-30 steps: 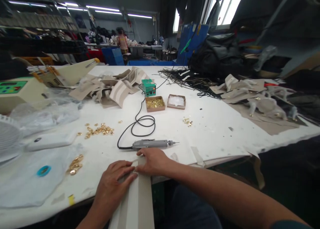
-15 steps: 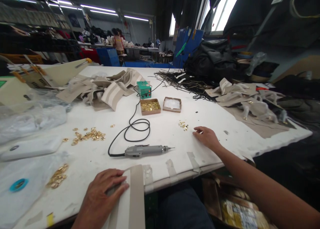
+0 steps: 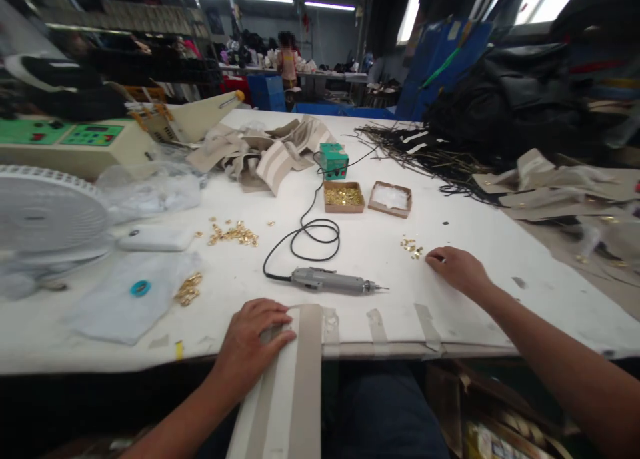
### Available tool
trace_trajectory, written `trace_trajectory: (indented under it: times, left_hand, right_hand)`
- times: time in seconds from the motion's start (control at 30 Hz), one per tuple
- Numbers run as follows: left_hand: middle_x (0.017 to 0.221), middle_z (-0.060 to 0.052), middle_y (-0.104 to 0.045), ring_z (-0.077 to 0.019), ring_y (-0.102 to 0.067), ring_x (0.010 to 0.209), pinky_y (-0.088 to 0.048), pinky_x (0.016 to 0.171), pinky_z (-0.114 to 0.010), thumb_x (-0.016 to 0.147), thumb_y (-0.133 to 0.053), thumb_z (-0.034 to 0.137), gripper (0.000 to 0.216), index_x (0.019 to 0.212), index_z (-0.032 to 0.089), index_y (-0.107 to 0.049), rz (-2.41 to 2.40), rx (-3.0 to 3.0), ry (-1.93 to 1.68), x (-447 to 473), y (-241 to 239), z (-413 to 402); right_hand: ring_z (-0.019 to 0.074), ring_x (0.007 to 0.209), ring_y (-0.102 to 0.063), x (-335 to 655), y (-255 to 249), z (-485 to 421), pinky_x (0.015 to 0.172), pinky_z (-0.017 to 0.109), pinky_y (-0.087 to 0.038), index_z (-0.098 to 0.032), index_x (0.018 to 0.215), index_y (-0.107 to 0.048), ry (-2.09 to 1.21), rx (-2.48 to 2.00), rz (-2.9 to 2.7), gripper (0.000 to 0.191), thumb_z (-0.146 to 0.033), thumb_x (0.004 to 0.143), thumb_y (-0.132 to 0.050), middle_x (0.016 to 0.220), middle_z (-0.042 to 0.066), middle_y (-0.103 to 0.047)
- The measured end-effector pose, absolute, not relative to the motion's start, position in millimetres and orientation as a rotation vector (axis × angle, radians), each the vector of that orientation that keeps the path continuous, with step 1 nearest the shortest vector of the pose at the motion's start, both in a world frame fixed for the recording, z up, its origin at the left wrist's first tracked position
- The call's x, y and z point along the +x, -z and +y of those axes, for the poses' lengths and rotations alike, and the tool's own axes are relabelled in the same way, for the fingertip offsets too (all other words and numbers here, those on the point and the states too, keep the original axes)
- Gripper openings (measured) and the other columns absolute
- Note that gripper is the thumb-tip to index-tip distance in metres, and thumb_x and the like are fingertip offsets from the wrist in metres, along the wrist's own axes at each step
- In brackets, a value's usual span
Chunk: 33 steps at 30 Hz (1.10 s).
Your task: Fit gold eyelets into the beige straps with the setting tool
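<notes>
Striped, flat beige strip (image 3: pixel 307 379) lies under our half-open left hand (image 3: pixel 254 342), our right hand (image 3: pixel 460 271) curled beside shiny gold bits (image 3: pixel 412 248), any grip unclear.

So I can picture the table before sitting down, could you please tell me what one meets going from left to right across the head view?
White fan → blue ring → gold heap beside it → left hand → box of gold pieces → scattered gold bits → right hand.
</notes>
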<state>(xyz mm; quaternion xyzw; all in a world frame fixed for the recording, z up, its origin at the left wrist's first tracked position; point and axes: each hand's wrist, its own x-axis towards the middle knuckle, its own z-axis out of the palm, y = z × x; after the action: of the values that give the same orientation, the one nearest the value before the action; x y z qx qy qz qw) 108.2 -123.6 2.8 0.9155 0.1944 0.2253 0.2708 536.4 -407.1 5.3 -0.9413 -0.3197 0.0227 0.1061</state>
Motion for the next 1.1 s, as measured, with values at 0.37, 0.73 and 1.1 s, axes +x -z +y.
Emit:
trace_trajectory:
  times: [0.37,0.73,1.1]
  left_hand:
    - [0.105,0.0,-0.081,-0.0258,-0.067,0.11,-0.047,0.099,-0.045,0.074,-0.092,0.024,0.021,0.09,0.027,-0.08,0.572,2.348,-0.625,103,-1,-139]
    - [0.111,0.0,-0.08,-0.0251,-0.065,0.112,-0.047,0.096,-0.044,0.08,-0.088,0.031,0.017,0.094,0.026,-0.081,0.516,2.411,-0.609,99,2,-139]
    - [0.113,-0.001,-0.079,-0.0258,-0.063,0.114,-0.046,0.097,-0.043,0.081,-0.086,0.035,0.02,0.099,0.028,-0.081,0.464,2.476,-0.558,96,-1,-137]
  right_hand:
    - [0.0407,0.094,-0.069,533,-1,-413,0.073,0.048,-0.046,-0.028,0.105,-0.074,-0.026,-3.01,-0.865,0.047,-0.06,0.095,-0.041,0.117,0.015,-0.076]
    - [0.0333,0.072,-0.066,468,-46,-395,0.069,0.051,-0.044,-0.037,0.085,-0.063,-0.188,-2.698,-0.483,0.025,-0.061,0.087,-0.054,0.082,0.015,-0.075]
    - [0.0167,0.066,-0.054,261,-39,-267,0.065,0.028,-0.043,-0.022,0.085,-0.063,-0.965,-1.899,-1.22,0.033,-0.05,0.1,-0.054,0.068,-0.002,-0.06]
